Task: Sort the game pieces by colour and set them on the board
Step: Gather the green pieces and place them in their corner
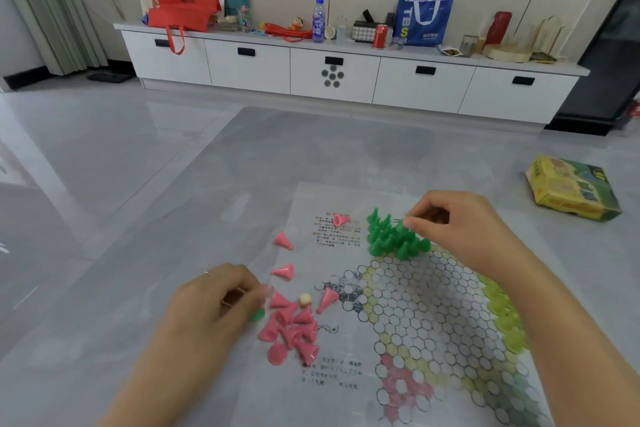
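Note:
A paper board (426,315) printed with a star of hexagon cells lies on the grey table. Several green pieces (391,237) stand upright in a cluster at the star's far point. My right hand (460,225) pinches the top of a green piece at that cluster's right edge. Several pink pieces (292,329) lie tipped in a heap at the board's left edge, with loose pink ones (284,240) farther up. My left hand (214,302) rests beside the heap, fingers closed on a small green piece (258,315). Yellow-green pieces (505,315) line the board's right side.
A yellow and green game box (571,188) lies on the table at the far right. A small cream piece (305,299) sits among the pink ones. Beyond the table stands a white cabinet (332,76) crowded with bags, a bottle and a can.

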Demonstrator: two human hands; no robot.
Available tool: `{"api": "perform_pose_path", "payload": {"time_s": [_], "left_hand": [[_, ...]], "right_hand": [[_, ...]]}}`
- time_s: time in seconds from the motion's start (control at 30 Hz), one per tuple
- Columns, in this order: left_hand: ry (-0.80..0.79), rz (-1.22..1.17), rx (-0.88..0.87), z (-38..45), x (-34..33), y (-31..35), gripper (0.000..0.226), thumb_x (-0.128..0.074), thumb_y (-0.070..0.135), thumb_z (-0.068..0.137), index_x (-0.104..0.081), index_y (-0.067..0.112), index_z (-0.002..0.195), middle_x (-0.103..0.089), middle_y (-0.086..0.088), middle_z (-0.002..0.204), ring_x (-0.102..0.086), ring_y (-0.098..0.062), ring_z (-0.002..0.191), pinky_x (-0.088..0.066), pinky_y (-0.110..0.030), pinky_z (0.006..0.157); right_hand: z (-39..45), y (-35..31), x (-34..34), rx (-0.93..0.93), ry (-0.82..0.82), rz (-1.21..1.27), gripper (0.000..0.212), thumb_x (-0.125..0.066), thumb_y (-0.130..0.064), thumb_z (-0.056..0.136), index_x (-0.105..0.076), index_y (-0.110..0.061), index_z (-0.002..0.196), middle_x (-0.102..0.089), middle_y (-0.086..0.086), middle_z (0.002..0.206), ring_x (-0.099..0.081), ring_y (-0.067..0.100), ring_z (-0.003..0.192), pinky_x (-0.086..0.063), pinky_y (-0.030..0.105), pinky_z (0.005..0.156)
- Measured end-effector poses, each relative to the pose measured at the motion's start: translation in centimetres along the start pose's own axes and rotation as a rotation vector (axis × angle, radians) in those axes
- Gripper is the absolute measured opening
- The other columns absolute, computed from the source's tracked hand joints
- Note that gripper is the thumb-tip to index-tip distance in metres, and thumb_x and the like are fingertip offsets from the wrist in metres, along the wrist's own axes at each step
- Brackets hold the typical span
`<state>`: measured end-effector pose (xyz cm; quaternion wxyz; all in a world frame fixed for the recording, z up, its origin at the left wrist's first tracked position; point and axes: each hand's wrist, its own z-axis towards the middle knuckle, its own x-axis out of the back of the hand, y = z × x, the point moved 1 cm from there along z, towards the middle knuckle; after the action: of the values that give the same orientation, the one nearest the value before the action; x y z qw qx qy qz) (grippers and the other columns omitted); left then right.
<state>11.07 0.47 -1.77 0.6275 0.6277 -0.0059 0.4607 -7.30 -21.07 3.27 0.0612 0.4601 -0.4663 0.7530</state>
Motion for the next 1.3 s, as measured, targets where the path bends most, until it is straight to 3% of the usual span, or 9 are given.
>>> {"api": "perform_pose_path", "payload": {"time_s": [0.07,0.13,0.23,0.33,0.53,0.77,0.9,1.1,1.3], "left_hand": [[0.029,-0.332,0.119,-0.1,-0.1,1.1,0.020,-0.063,0.021,0.083,-0.061,0.013,0.064,-0.069,-0.005,0.062,-0.063,-0.016,0.050,-0.053,-0.022,0.054],[0.050,-0.494,0.171,-0.1,-0.2,2.1,0.020,-0.054,0.011,0.084,-0.056,0.005,0.065,-0.066,-0.014,0.057,-0.061,-0.024,0.044,-0.052,-0.026,0.045],[0.025,-0.483,0.138,-0.1,-0.5,2.7,0.015,-0.060,0.021,0.072,-0.060,0.015,0.058,-0.063,-0.012,0.051,-0.052,-0.018,0.038,-0.043,-0.020,0.041],[-0.006,-0.432,0.156,-0.1,-0.6,2.7,0.015,-0.067,0.014,0.072,-0.067,0.022,0.059,-0.059,-0.008,0.046,-0.050,-0.013,0.039,-0.042,-0.017,0.044],[0.003,-0.393,0.214,0.1,-0.9,2.5,0.026,-0.069,0.003,0.074,-0.068,0.025,0.062,-0.065,-0.005,0.054,-0.053,-0.011,0.044,-0.045,-0.017,0.047],[-0.005,-0.400,0.234,0.1,-1.0,2.0,0.033,-0.065,-0.002,0.077,-0.067,0.031,0.079,-0.073,0.015,0.078,-0.067,-0.002,0.068,-0.047,-0.004,0.063],[-0.027,-0.390,0.240,0.1,-1.0,1.6,0.037,-0.058,-0.001,0.083,-0.066,0.034,0.085,-0.074,0.011,0.077,-0.069,-0.002,0.071,-0.046,-0.002,0.065],[-0.020,-0.419,0.249,0.0,-1.1,2.0,0.036,-0.058,-0.002,0.083,-0.068,0.032,0.079,-0.074,0.007,0.072,-0.069,-0.003,0.069,-0.048,-0.006,0.065],[-0.027,-0.477,0.232,0.2,-1.9,2.8,0.030,-0.063,-0.006,0.077,-0.063,0.024,0.078,-0.071,-0.002,0.083,-0.070,-0.014,0.072,-0.051,-0.015,0.063]], "right_hand": [[0.0,0.0,-0.4,0.043,-0.069,-0.048,0.006,-0.067,-0.022,0.081,-0.067,-0.024,0.075,-0.060,-0.011,0.066,-0.050,-0.010,0.055,-0.040,0.005,0.053],[0.0,0.0,-0.8,0.084,-0.123,-0.095,0.004,-0.065,-0.022,0.082,-0.067,-0.024,0.079,-0.057,-0.012,0.066,-0.050,-0.004,0.057,-0.039,0.010,0.055],[0.2,0.2,-1.2,0.130,-0.168,-0.235,0.004,-0.063,-0.025,0.083,-0.067,-0.024,0.085,-0.054,-0.012,0.073,-0.050,0.003,0.067,-0.038,0.014,0.062],[0.4,0.5,-1.8,0.141,-0.173,-0.337,0.006,-0.063,-0.030,0.083,-0.066,-0.025,0.085,-0.049,-0.011,0.073,-0.051,0.011,0.073,-0.045,0.026,0.071],[0.5,0.9,-2.6,0.146,-0.177,-0.385,0.009,-0.061,-0.034,0.083,-0.066,-0.027,0.088,-0.041,-0.015,0.071,-0.040,-0.001,0.065,-0.033,0.020,0.062],[0.6,1.1,-2.9,0.148,-0.177,-0.395,0.010,-0.061,-0.034,0.084,-0.066,-0.027,0.089,-0.041,-0.015,0.070,-0.039,-0.002,0.065,-0.030,0.016,0.058],[0.6,1.0,-2.9,0.158,-0.181,-0.415,0.011,-0.060,-0.034,0.084,-0.065,-0.026,0.090,-0.040,-0.015,0.070,-0.037,-0.003,0.064,-0.028,0.015,0.057],[0.5,1.0,-2.9,0.161,-0.189,-0.426,0.012,-0.060,-0.034,0.084,-0.064,-0.026,0.092,-0.039,-0.016,0.071,-0.037,-0.003,0.064,-0.028,0.015,0.057],[0.1,-0.3,-1.3,0.168,-0.128,-0.344,0.006,-0.064,-0.033,0.081,-0.063,-0.028,0.083,-0.045,-0.011,0.063,-0.042,0.004,0.059,-0.039,0.021,0.060]]}}
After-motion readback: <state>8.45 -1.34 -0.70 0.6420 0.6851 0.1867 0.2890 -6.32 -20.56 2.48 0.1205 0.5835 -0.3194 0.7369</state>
